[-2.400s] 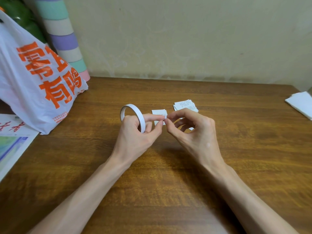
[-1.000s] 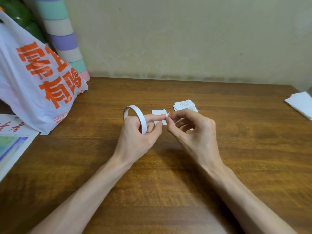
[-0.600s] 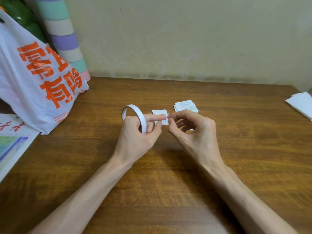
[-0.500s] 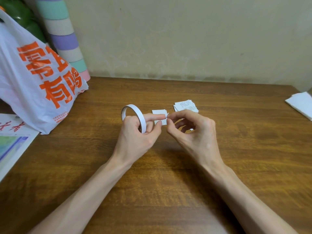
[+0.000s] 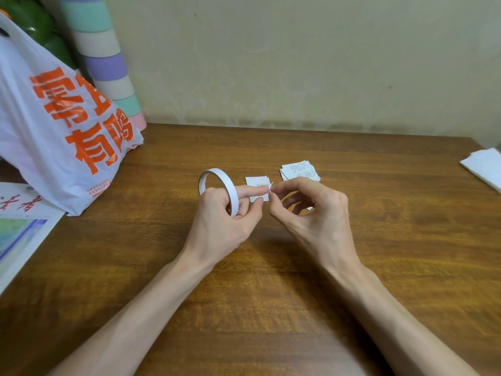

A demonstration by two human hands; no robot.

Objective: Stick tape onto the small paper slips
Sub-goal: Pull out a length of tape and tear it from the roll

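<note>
Tape roll (image 5: 229,189), a thin white hoop of narrow tape, is standing on edge in the left hand (image 5: 222,223) just above the middle of the surface (image 5: 271,308), which is showing brown wood grain under a dull sheen. Remaining items are running largest to smallest. Plastic bag (image 5: 54,131), white with orange characters, glossy and crinkled, is slumping at far left. Cylinder (image 5: 108,63), banded mint, cream and purple, is standing behind the bag. Printed sheet (image 5: 21,234) is lying flat at the left edge; folded white paper (image 5: 485,169) is lying at the far right edge. Left hand: thumb and lower fingers are curling round the hoop while the index is stretching along the freed strip. Right hand (image 5: 317,215): thumb and index fingers (image 5: 287,185) are pinching the tape end (image 5: 271,186), the rest curling loosely. Stack of paper slips (image 5: 299,170), small, squarish, finely printed, is lying just beyond the right hand. Single slip (image 5: 256,182) is lying flat between hoop and stack, partly behind the fingertips. Step in hand, by judgement: drawing out a short length. Next move is calling for a clean tear and a flat press onto the single slip; the flimsy paper is likely lifting with the adhesive unless held down.
</note>
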